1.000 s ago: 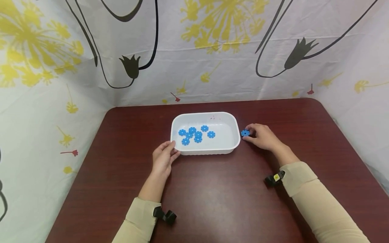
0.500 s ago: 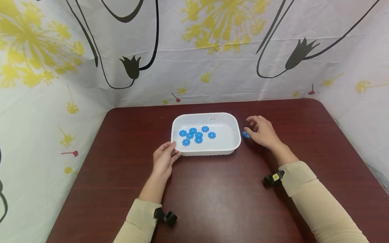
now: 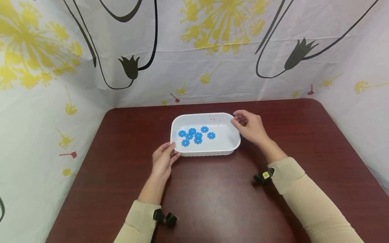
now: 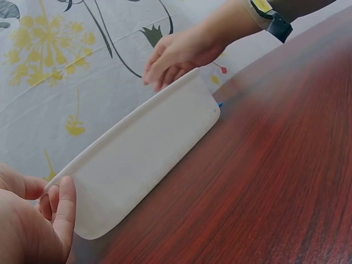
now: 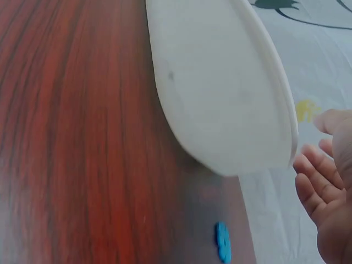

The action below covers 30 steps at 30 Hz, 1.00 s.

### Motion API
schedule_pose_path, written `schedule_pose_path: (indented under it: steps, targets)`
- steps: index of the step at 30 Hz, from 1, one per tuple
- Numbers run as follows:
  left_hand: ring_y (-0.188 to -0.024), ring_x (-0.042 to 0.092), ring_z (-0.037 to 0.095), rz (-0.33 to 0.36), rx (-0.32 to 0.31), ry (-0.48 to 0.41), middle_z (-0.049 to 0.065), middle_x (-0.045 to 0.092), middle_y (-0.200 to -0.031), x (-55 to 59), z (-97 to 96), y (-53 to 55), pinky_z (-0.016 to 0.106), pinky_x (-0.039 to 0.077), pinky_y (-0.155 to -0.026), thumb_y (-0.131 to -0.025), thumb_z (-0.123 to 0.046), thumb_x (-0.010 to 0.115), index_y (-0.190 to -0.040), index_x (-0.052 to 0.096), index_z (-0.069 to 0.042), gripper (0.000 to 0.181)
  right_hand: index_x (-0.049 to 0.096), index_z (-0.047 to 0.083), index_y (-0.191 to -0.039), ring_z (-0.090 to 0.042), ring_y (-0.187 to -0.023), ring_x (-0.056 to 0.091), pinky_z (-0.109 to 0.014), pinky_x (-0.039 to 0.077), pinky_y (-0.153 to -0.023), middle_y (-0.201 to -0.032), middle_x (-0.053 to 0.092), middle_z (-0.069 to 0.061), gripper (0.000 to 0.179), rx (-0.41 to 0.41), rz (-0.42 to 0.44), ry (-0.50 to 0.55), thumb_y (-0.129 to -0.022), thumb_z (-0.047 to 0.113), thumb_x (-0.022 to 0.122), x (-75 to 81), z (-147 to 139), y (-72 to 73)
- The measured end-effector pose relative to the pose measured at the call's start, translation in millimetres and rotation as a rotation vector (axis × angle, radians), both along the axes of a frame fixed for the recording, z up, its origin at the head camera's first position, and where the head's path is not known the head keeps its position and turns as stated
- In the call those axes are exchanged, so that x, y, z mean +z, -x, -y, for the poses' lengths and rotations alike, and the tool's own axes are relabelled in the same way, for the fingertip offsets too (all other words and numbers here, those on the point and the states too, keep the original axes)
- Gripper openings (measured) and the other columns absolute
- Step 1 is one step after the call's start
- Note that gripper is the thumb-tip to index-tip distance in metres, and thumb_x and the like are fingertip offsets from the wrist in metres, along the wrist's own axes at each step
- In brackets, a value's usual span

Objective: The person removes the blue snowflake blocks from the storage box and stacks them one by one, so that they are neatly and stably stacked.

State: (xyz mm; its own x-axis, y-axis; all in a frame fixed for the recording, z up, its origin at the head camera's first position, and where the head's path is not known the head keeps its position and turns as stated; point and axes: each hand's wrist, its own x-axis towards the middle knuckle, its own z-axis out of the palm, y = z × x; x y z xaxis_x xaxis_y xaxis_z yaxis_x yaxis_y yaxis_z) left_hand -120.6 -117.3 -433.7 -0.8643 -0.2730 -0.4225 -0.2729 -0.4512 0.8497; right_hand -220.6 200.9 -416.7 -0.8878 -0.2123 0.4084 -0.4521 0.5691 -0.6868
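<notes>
A white plastic tray (image 3: 225,139) stands on the table and holds several blue notched disc pieces (image 3: 211,135), grouped toward its left half. My left hand (image 3: 162,160) grips the tray's near left corner, thumb over the rim and fingers against the outer wall. Above the tray's right end hovers my right hand (image 3: 251,129), fingers loosely bent with nothing between them. One more blue disc (image 5: 223,242) lies on the table just past the tray's right end; in the head view the right hand mostly covers it.
The dark red-brown table (image 3: 209,195) ends at a rounded back edge, close behind the tray. A white cloth printed with flowers (image 3: 170,60) hangs behind and along both sides. Each sleeve cuff carries a black wrist camera (image 3: 165,217).
The right hand let go of the blue disc beside the tray, leaving it on the table, then moved left over the tray's right rim. The left hand keeps its grip on the tray.
</notes>
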Motion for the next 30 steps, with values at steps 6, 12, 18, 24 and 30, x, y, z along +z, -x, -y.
schedule_pose_path:
  steps: [6,12,18,24,30]
  targets:
    - [-0.078,0.063,0.015,0.001,-0.012,0.008,0.015,0.058,-0.100,0.5,0.7,2.4,0.029,0.063,-0.079,-0.098,-0.012,0.068,-0.116,0.056,0.001,0.025,0.067,-0.005,-0.114,-0.025,-0.085,0.069,-0.034,0.060,-0.073,-0.096,0.071,-0.014,0.029,0.078,-0.017,-0.021,-0.091,0.009,0.076,4.8,21.2,2.7]
    - [-0.075,0.063,0.014,-0.005,-0.010,0.004,0.015,0.058,-0.100,0.9,-1.4,3.1,0.029,0.063,-0.077,-0.098,-0.010,0.067,-0.115,0.056,0.001,0.022,0.067,-0.007,-0.113,-0.026,-0.085,0.070,-0.043,0.062,-0.077,-0.096,0.072,-0.015,0.029,0.138,-0.015,-0.036,-0.090,0.008,0.077,5.2,37.1,3.7]
    - [-0.075,0.063,0.014,-0.003,-0.007,0.010,0.014,0.059,-0.098,2.0,-2.3,1.8,0.029,0.063,-0.077,-0.099,-0.010,0.066,-0.114,0.057,0.001,0.021,0.067,-0.006,-0.113,-0.026,-0.088,0.069,-0.041,0.063,-0.076,-0.099,0.072,-0.017,0.029,0.170,0.046,-0.079,-0.090,0.008,0.077,4.6,47.9,4.0]
    - [-0.075,0.062,0.014,0.001,-0.005,0.011,0.015,0.058,-0.099,0.9,-0.5,1.1,0.028,0.063,-0.076,-0.099,-0.010,0.067,-0.115,0.056,0.001,0.022,0.068,-0.004,-0.114,-0.026,-0.091,0.069,-0.042,0.063,-0.080,-0.106,0.070,-0.017,0.029,0.176,0.094,-0.128,-0.091,0.011,0.076,7.3,56.5,6.0]
    - [-0.075,0.063,0.014,-0.001,-0.003,0.005,0.015,0.059,-0.100,1.2,0.7,0.9,0.029,0.063,-0.077,-0.099,-0.010,0.067,-0.115,0.056,0.000,0.022,0.068,-0.004,-0.115,-0.026,-0.092,0.070,-0.041,0.063,-0.079,-0.106,0.070,-0.016,0.030,0.191,0.129,-0.167,-0.091,0.012,0.077,8.0,69.7,9.7]
